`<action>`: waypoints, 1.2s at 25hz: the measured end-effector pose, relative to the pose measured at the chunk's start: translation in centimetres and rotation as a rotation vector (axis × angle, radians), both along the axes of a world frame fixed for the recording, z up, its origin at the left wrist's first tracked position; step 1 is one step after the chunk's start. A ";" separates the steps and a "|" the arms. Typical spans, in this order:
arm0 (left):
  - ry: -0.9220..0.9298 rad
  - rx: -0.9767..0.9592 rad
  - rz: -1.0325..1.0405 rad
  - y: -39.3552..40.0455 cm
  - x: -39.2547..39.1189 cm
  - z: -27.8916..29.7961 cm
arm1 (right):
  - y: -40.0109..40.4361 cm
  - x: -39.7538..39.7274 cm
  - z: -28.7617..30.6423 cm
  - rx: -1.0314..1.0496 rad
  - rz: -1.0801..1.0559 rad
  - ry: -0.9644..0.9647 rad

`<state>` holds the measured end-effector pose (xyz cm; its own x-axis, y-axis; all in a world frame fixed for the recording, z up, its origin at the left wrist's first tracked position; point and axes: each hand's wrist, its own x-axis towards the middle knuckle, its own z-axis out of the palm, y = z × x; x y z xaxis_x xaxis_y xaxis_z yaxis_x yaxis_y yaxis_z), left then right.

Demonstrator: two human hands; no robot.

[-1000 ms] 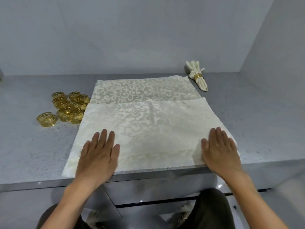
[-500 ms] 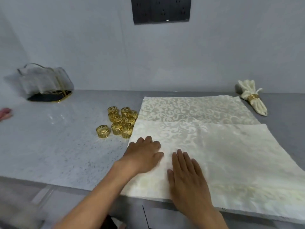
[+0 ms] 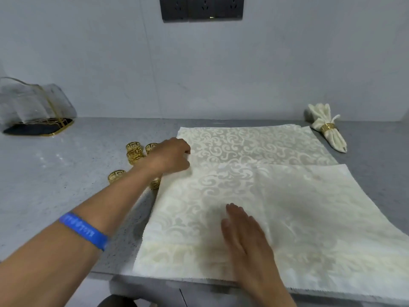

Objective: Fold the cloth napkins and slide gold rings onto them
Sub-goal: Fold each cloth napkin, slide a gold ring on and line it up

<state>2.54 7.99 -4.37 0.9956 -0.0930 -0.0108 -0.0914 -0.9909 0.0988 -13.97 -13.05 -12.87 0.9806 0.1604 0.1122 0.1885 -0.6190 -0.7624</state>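
A: Farthest left, beyond the left hand?
B: Clear acrylic napkin holder with gold trim on the grey counter, well apart from everything else; one only.

A: Nearer that hand?
B: Gold napkin rings, clustered just left of and partly under the left hand; five visible, perhaps more hidden by the wrist. Probably parked there for easy reach once folding ends.

A: Left hand itself?
B: Fingers curled at the far-left corner of the top cream damask napkin, seemingly pinching that corner to lift it for a fold; actual pinch not plainly visible. Blue wristband on that forearm.

A: Right hand?
B: Right hand flat, fingers straight, resting on the near part of the napkin, likely pinning the cloth against sliding.

A: Cloths, counted?
B: Two flat, overlapping; lower napkin showing beyond both hands. One finished ringed napkin, far right of the right hand, set aside.
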 end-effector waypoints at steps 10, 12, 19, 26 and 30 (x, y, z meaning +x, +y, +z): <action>-0.390 -0.301 -0.372 -10.3 -14.9 -5.4 | -4.4 4.7 6.2 0.365 -0.177 0.502; -0.301 -0.347 -0.255 -6.8 -16.5 -7.0 | -4.7 5.1 5.4 0.252 -0.220 0.484; -0.333 -0.536 -0.078 4.3 -21.1 -9.0 | -5.4 5.0 3.6 -0.021 -0.068 0.239; -0.373 -0.623 0.012 3.9 -20.8 -8.8 | -6.0 4.5 3.8 0.096 -0.062 0.276; -0.420 -0.639 0.050 2.9 -21.0 -8.8 | -6.1 4.2 4.3 0.170 -0.047 0.347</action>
<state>-18.50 10.87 -13.19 0.9074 0.0917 0.4100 -0.2043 -0.7565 0.6212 -9.75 -19.15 -8.52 0.9708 0.1220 -0.2065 -0.1244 -0.4799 -0.8685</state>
